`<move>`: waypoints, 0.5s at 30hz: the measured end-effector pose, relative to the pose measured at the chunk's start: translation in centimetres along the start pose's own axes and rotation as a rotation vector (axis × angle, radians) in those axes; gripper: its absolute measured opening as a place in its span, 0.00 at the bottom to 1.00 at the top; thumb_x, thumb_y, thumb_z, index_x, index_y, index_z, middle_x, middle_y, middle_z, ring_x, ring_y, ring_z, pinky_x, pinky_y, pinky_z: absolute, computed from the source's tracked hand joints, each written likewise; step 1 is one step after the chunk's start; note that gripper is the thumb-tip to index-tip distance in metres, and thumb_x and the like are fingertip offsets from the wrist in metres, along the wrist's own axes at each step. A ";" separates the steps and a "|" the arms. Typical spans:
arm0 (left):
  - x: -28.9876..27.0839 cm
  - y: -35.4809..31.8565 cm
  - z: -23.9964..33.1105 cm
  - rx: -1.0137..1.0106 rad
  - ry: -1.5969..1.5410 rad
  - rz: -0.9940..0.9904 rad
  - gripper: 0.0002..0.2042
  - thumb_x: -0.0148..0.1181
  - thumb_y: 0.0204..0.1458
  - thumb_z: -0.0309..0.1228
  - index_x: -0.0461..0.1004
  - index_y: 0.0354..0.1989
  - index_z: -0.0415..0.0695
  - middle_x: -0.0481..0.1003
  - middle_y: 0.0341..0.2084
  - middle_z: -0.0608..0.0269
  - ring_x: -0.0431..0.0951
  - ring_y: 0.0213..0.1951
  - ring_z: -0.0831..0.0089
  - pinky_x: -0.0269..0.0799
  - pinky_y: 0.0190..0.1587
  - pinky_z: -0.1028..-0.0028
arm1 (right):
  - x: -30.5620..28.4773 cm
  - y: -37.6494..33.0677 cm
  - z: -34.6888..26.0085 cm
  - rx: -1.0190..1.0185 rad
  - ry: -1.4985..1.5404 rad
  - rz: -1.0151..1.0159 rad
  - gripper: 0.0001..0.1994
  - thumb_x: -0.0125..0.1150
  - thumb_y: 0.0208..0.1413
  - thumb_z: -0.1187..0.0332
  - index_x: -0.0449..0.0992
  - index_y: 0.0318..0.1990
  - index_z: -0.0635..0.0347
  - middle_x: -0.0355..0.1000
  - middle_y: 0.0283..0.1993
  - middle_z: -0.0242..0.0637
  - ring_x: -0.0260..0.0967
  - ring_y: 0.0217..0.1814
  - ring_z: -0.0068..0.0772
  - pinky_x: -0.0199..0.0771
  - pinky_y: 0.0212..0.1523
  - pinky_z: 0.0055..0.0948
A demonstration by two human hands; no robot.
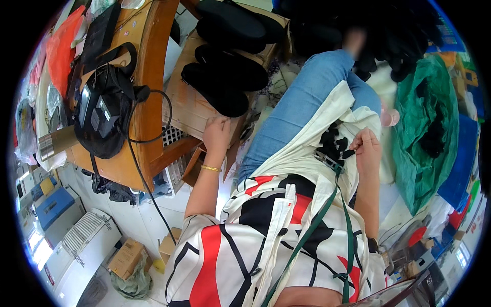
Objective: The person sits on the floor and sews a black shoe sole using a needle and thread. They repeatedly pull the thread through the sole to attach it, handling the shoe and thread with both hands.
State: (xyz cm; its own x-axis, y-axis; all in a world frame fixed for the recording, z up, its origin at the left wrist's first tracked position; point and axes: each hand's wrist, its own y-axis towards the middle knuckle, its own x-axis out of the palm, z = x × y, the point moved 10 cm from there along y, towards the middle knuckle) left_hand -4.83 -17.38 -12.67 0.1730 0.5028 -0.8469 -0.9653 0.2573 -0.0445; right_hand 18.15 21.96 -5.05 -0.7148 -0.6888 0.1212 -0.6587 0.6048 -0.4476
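My left hand [217, 134] rests on the front edge of a light wooden board [190, 105] that carries several black shoe soles [222, 92]. A gold bracelet sits on that wrist. My right hand [366, 148] is closed on small black pieces [335, 143] that lie in a cream cloth [307, 153] spread across my lap. Blue jeans cover my legs beyond the cloth. A green strap [327, 204] hangs down my patterned shirt.
A wooden table [148, 66] to the left holds a black bag with a cable, an orange bag and a metal cylinder. A green plastic sack [429, 128] stands on the right. Cardboard boxes and a white appliance sit on the floor at lower left.
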 end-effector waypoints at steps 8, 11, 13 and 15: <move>4.1 -2.8 -2.2 -0.085 0.274 -0.128 0.11 0.57 0.53 0.36 0.76 0.38 0.41 0.73 0.39 0.51 0.76 0.41 0.52 0.74 0.43 0.58 | 3.3 -0.6 0.6 -0.001 -0.379 -0.180 0.13 0.53 0.66 0.62 0.74 0.32 0.61 0.67 0.26 0.25 0.64 0.26 0.15 0.68 0.31 0.18; 5.5 -3.3 -3.2 -0.075 0.290 -0.187 0.10 0.57 0.54 0.35 0.73 0.37 0.41 0.73 0.39 0.50 0.77 0.39 0.52 0.75 0.38 0.58 | 3.6 -0.7 0.8 0.020 -0.383 -0.186 0.13 0.53 0.66 0.63 0.74 0.33 0.62 0.67 0.25 0.25 0.64 0.26 0.15 0.67 0.31 0.18; 5.5 -3.4 -2.9 -0.064 0.199 -0.152 0.08 0.57 0.54 0.33 0.72 0.36 0.41 0.73 0.39 0.50 0.78 0.36 0.52 0.75 0.35 0.57 | 3.6 -0.7 1.0 0.033 -0.385 -0.191 0.13 0.53 0.66 0.63 0.74 0.33 0.62 0.68 0.25 0.25 0.64 0.26 0.15 0.67 0.31 0.18; 5.6 -3.8 -3.3 -0.034 0.126 -0.131 0.08 0.56 0.56 0.33 0.70 0.36 0.41 0.74 0.35 0.51 0.78 0.34 0.54 0.75 0.34 0.58 | 3.8 -0.8 1.0 0.044 -0.377 -0.196 0.12 0.53 0.66 0.63 0.74 0.33 0.62 0.68 0.25 0.25 0.64 0.27 0.14 0.67 0.31 0.18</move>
State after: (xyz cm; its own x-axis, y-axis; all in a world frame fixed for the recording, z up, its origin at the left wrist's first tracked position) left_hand -0.82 -18.22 -18.98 0.2737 0.3586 -0.8925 -0.9426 0.2844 -0.1748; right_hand 16.24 18.46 -5.12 -0.4361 -0.8917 -0.1210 -0.7569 0.4362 -0.4866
